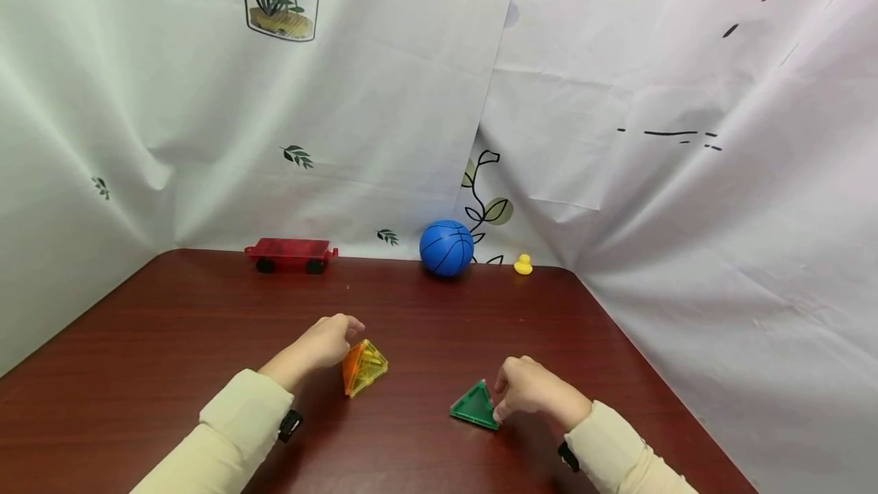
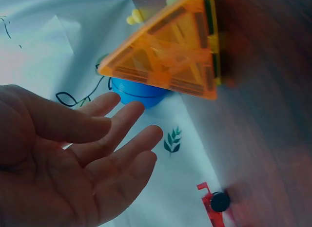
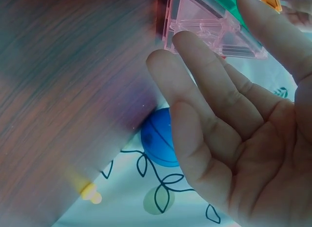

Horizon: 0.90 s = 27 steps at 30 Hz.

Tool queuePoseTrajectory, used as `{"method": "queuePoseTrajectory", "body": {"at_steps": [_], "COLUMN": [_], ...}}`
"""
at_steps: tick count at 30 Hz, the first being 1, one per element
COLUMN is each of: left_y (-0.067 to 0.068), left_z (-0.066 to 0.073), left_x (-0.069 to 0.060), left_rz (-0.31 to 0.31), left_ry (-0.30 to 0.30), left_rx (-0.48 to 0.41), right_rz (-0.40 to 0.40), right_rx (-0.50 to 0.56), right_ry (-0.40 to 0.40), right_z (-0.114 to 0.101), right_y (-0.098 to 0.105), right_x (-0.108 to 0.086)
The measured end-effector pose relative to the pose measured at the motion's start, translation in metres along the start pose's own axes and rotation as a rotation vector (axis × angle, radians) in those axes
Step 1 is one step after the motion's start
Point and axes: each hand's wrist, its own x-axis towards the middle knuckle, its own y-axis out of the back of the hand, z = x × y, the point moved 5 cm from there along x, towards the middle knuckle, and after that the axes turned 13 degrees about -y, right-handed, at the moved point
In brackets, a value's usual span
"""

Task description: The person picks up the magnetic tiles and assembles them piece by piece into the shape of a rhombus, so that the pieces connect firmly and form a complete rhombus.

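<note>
On the left side of the table stands a pyramid of magnetic tiles, with an orange tile face (image 2: 170, 51) and a yellow tile face (image 1: 369, 369). My left hand (image 1: 331, 339) is just beside it, fingers loosely extended and holding nothing; in the left wrist view a gap separates the fingertips from the orange face. To the right, a second magnetic tile pyramid shows a green face (image 1: 475, 405) and a pink face (image 3: 209, 29). My right hand (image 1: 538, 389) pinches this one at its right side, thumb by the green face and fingertips at the pink. Its far side is hidden.
At the back edge stand a red wheeled cart (image 1: 291, 251), a blue ball (image 1: 447, 248) and a small yellow rubber duck (image 1: 523, 264). A printed white cloth (image 1: 384, 113) hangs behind and beside the dark wooden table (image 1: 405, 448).
</note>
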Motion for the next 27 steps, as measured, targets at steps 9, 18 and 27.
{"method": "queuePoseTrajectory", "body": {"at_steps": [9, 18, 27], "left_y": [-0.007, -0.012, -0.014], "left_z": [-0.015, -0.017, -0.016], "left_x": [-0.004, -0.006, -0.006], "left_rz": [-0.077, -0.083, -0.085], "left_ry": [0.001, -0.067, -0.082], "left_rx": [0.018, 0.022, 0.002], "right_rz": [-0.019, -0.041, -0.041], "right_rx": [0.003, 0.034, 0.02], "right_ry": [-0.004, 0.007, -0.001], "right_z": [0.003, -0.001, -0.003], "right_y": [0.0, -0.002, -0.008], "right_x": [0.002, 0.001, 0.004]}}
